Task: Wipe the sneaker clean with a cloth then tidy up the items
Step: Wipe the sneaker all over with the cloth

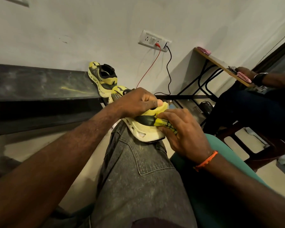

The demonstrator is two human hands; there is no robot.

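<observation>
Sneaker (143,127) lies on its side across the knee, long axis running up-left to lower-right, heel toward us; left hand (135,101) curls over its collar, right hand (183,134) pinches the yellow cloth (164,124) against the heel

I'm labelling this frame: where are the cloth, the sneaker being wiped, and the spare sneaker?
cloth (165,125), head view, on the bunched yellow fabric showing.
sneaker (142,129), head view, on its pale sole wall.
spare sneaker (104,76), head view, on its side upper.
</observation>
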